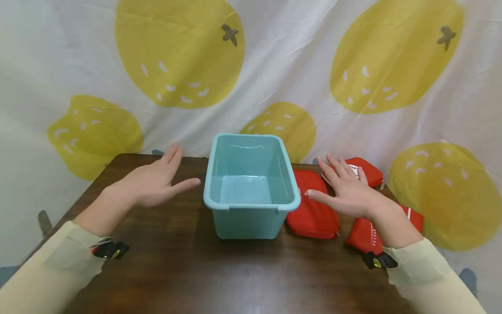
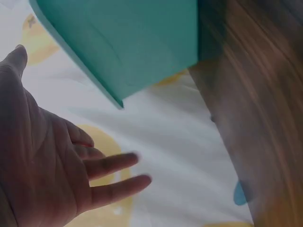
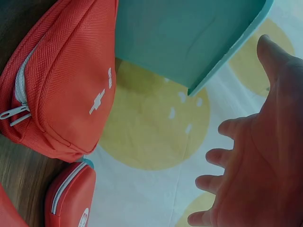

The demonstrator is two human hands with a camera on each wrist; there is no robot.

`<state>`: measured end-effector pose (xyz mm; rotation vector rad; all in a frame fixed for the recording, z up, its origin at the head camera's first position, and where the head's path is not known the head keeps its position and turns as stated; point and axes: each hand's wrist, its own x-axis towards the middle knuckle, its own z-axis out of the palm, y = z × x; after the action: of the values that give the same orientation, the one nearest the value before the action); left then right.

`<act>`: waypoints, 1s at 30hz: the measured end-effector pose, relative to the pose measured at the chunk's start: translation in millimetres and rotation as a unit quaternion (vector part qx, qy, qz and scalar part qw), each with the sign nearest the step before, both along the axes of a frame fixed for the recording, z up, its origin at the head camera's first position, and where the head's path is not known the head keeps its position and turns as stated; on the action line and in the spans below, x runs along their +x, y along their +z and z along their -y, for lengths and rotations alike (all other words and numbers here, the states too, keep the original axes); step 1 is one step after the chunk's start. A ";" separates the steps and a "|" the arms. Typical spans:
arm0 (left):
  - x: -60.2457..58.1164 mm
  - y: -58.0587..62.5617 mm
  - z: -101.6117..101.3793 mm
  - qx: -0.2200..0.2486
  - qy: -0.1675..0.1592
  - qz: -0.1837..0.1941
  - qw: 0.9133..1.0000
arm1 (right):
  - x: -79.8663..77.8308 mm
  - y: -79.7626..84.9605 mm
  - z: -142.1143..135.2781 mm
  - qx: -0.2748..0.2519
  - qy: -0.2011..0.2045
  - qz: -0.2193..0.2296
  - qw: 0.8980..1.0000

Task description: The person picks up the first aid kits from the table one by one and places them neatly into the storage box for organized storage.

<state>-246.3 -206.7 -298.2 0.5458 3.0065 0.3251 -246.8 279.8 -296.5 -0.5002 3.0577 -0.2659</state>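
Note:
A light teal plastic bin (image 1: 252,222) stands on the dark wooden table with nothing inside it. To its left my left hand (image 1: 154,181) hovers over the table, fingers straight and thumb pointing at the bin. My right hand (image 1: 347,189) is spread in the air on the other side, above a red zippered pouch (image 1: 313,218) that lies right beside the bin. Both palms are bare in the wrist views, the left palm (image 2: 42,165) and the right palm (image 3: 265,156) each apart from the bin's wall.
Behind the right hand lies a smaller red case (image 1: 366,170) with a white round mark. Another red pouch (image 1: 362,235) with white lettering sits under the right wrist. A white curtain (image 1: 282,65) with yellow fruit prints hangs along the far edge of the table (image 1: 164,270).

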 end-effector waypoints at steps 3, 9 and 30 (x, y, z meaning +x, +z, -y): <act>1.6 5.2 -11.5 0.011 -0.011 0.007 1.000 | -0.9 -0.6 -0.3 -0.001 0.000 0.001 1.000; -0.9 7.6 -46.5 0.014 -0.049 -0.001 0.999 | 0.6 -1.3 -1.9 -0.001 -0.003 0.003 1.000; -6.8 -2.6 -84.7 0.000 -0.026 0.031 0.999 | -5.1 -1.1 -0.5 0.006 -0.012 0.015 1.000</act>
<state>-253.1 -122.1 -300.8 0.6004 2.9280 0.3336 -252.0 280.3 -297.6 -0.4562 3.0362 -0.2521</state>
